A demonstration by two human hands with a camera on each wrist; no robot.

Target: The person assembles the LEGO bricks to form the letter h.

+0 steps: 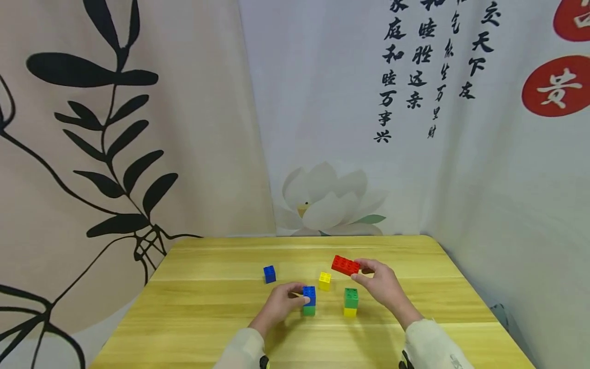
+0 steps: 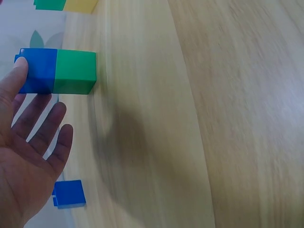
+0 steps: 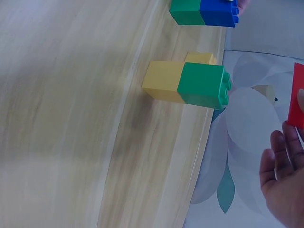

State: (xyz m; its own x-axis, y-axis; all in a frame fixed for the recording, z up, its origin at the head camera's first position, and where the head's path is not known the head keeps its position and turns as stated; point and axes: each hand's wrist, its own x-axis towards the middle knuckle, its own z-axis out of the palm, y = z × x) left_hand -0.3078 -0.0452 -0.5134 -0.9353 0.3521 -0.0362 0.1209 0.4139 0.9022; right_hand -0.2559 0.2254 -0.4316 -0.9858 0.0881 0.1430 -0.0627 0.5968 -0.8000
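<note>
My right hand (image 1: 381, 283) holds a long red toy brick (image 1: 345, 265) by its right end, in the air above the table. At its left, my left hand (image 1: 282, 303) pinches a blue brick (image 1: 309, 295) between thumb and fingers. That blue brick sits on a green brick (image 1: 309, 310), and the two form an upright stack. Below the red brick stands another stack, a green brick (image 3: 202, 85) on top of a yellow brick (image 3: 164, 80). In the right wrist view only part of the red brick (image 3: 297, 92) shows, at the right edge.
A single yellow brick (image 1: 324, 281) stands behind and between the two stacks. Farther left lies a lone blue brick (image 1: 269, 274). All rest on a wooden table (image 1: 193, 307), whose far edge meets a printed curtain (image 1: 212, 154).
</note>
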